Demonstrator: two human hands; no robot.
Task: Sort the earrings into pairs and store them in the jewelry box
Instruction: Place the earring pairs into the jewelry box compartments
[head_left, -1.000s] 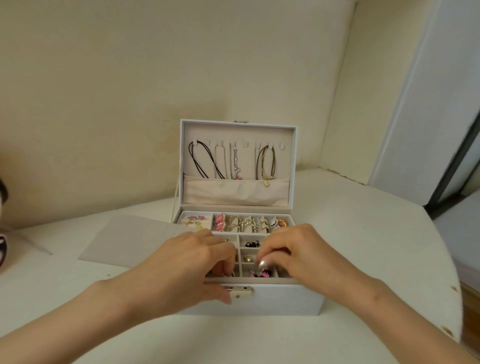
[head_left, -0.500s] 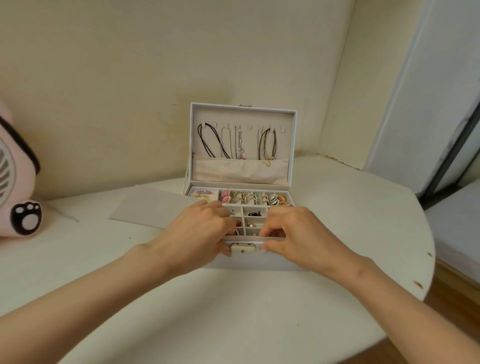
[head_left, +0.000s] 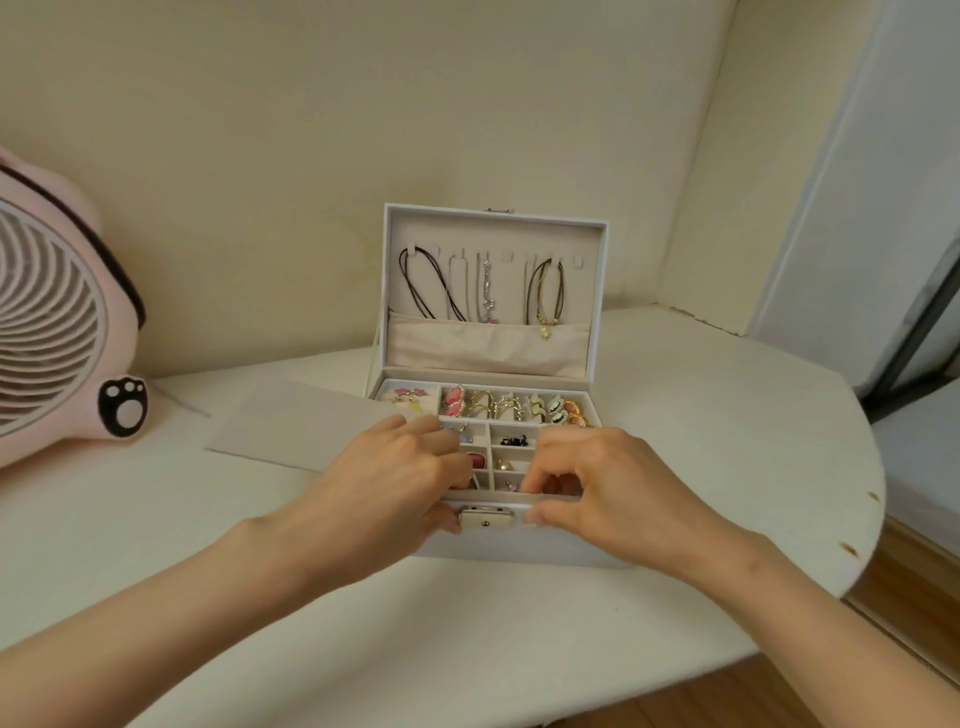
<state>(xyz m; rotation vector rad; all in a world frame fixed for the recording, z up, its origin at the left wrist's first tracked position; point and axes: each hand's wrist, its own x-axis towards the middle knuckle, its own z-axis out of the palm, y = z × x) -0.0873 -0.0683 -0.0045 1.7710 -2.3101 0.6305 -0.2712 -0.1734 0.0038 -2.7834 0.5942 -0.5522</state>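
Earrings (head_left: 454, 404) are lying sorted in the jewelry box (head_left: 519, 543), which is sitting mid-table (head_left: 727, 467) with its lid upright: pink and gold pairs are filling the long back row, black studs (head_left: 514, 441) and a gold ball (head_left: 504, 464) are sitting in small cells nearer the front. Right hand (head_left: 597, 483) is curling its fingers into the front-right cell, thumb pressing the front wall beside the clasp (head_left: 487, 518); the fingertips are hiding, so cannot tell whether they are pinching an earring. Left hand (head_left: 389, 478) is gripping the box's front-left wall, fingers over the cells, thumb outside. Judging: that front cell is lying directly under the right fingertips, long axis running left-right, so the right hand is nearer. Grey card (head_left: 291, 431) and pink fan (head_left: 52, 332) are sitting off to the left
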